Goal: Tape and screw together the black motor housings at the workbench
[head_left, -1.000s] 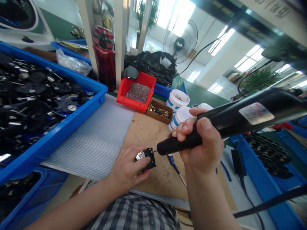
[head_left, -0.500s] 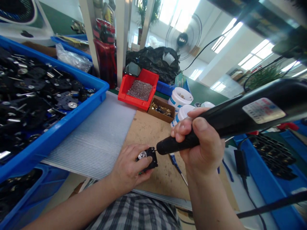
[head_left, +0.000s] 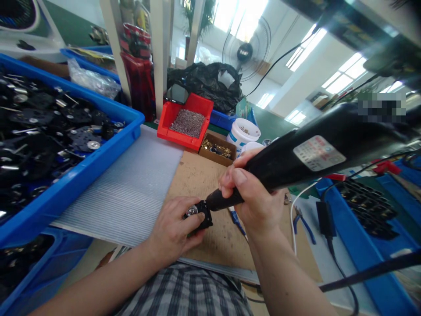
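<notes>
On the brown board [head_left: 223,241], my left hand [head_left: 174,226] grips a small black part [head_left: 204,216] with a round silver disc on its left side. My right hand [head_left: 255,193] is wrapped round a thick black power screwdriver [head_left: 286,156] with a white label. The tool slants down to the left, and its tip meets the upper right corner of the black part. Whether a screw sits under the tip cannot be seen.
A blue tray [head_left: 131,127] of black parts stands at the left. Behind the board are a red bin [head_left: 161,129] of small screws, a box [head_left: 208,154] of brass pieces and white tubs [head_left: 237,136]. Blue pliers [head_left: 305,224] and a black adapter [head_left: 325,219] lie at the right.
The screwdriver and my right hand have moved left and closer to the black part, so its tip now meets the part's corner. The whole view has shifted slightly.
</notes>
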`<state>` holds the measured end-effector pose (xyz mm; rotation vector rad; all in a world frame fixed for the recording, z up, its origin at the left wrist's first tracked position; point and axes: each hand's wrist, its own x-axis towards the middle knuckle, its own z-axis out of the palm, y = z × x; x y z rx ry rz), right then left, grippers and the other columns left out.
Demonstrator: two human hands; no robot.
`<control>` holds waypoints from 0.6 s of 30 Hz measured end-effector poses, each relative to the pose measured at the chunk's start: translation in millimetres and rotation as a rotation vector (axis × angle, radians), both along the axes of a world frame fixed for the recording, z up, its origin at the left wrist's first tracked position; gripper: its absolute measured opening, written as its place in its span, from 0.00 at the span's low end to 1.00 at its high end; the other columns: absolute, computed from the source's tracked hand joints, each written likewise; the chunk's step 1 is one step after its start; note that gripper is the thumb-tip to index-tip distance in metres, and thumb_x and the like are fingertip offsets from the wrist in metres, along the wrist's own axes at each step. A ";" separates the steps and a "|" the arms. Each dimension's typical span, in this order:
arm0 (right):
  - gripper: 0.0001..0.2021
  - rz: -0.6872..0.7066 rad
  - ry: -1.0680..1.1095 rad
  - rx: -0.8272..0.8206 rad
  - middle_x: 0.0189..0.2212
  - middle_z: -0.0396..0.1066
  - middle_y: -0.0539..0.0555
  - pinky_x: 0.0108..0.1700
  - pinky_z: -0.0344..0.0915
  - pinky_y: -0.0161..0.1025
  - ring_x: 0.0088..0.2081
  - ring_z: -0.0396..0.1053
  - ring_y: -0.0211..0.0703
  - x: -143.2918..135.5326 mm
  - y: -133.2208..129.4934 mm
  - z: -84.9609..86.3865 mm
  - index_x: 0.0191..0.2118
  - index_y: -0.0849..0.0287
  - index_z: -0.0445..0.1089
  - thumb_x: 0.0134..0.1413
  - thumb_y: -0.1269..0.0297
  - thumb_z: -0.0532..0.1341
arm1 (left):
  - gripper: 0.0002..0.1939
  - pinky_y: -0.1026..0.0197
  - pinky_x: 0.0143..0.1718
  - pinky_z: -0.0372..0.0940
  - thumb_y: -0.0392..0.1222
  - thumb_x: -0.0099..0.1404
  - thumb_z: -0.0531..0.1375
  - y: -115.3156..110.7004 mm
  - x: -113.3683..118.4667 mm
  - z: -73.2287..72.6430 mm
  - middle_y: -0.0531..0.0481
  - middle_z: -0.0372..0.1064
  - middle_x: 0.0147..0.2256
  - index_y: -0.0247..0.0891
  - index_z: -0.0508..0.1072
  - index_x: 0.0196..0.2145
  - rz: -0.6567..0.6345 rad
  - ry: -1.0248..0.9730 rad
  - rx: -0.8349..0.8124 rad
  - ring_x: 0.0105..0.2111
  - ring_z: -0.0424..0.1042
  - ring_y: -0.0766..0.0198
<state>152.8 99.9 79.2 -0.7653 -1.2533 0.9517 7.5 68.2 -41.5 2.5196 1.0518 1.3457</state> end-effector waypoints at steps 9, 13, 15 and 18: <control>0.09 0.000 0.094 -0.015 0.21 0.66 0.42 0.26 0.65 0.34 0.20 0.65 0.34 4.5 -5.4 -9.0 0.38 0.55 0.68 0.50 0.65 0.66 | 0.08 0.47 0.41 0.70 0.36 0.61 0.61 -4.1 -3.5 3.1 0.37 0.69 0.48 0.40 0.71 0.40 0.033 0.069 -0.006 0.45 0.71 0.49; 0.12 -0.107 0.286 0.048 0.20 0.65 0.41 0.27 0.64 0.33 0.19 0.62 0.32 24.0 -18.8 13.0 0.40 0.54 0.70 0.48 0.61 0.67 | 0.10 0.46 0.41 0.69 0.41 0.62 0.62 -4.7 -8.2 6.3 0.36 0.69 0.49 0.39 0.71 0.42 0.035 0.128 -0.004 0.46 0.71 0.47; 0.14 -0.213 0.330 0.101 0.19 0.64 0.41 0.27 0.65 0.34 0.19 0.60 0.32 52.3 -29.9 25.8 0.39 0.55 0.71 0.46 0.56 0.69 | 0.16 0.44 0.43 0.68 0.46 0.59 0.65 -4.2 -11.4 9.7 0.35 0.68 0.51 0.39 0.71 0.43 0.022 0.170 -0.007 0.47 0.70 0.45; 0.26 -0.401 0.216 0.040 0.19 0.64 0.43 0.25 0.64 0.36 0.18 0.59 0.34 119.1 -48.5 31.9 0.42 0.55 0.70 0.41 0.43 0.69 | 0.26 0.44 0.45 0.67 0.47 0.55 0.68 -2.0 -16.2 15.5 0.33 0.64 0.57 0.40 0.68 0.50 0.042 0.253 -0.027 0.49 0.70 0.42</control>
